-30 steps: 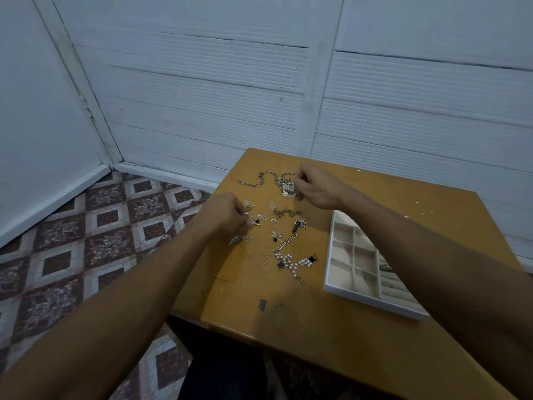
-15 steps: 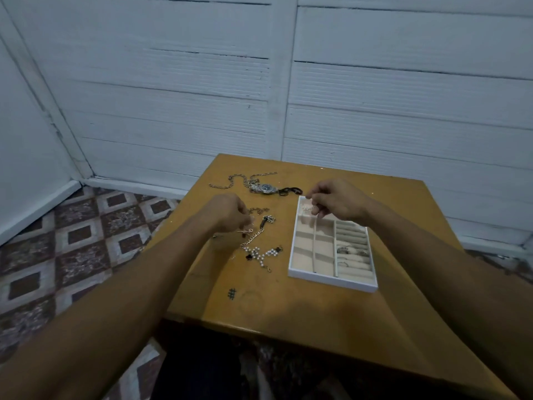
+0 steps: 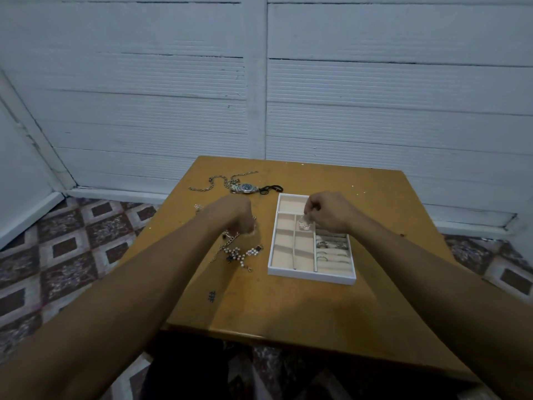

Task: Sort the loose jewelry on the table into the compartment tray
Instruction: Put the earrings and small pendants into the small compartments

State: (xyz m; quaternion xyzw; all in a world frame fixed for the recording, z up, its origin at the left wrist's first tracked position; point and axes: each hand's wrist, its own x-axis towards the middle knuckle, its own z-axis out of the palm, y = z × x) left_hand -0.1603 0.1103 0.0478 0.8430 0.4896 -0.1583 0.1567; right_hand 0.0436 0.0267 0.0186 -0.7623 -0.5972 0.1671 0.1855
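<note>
Head cam: the right hand (image 3: 328, 210) is over the white compartment tray (image 3: 311, 277), its grip pinched tight on a small beaded piece (image 3: 305, 225) that hangs just above a compartment in the tray's far middle part. The left hand (image 3: 236, 215) sits knuckles-up on the loose jewelry pile (image 3: 239, 254) left of the tray. Its fingers are curled under, so can't tell if that grip has anything. A few rings (image 3: 328, 245) sit in the tray's right-hand slots. A watch (image 3: 246, 188) and a chain (image 3: 213, 181) lie on the far part of the table (image 3: 288, 313).
</note>
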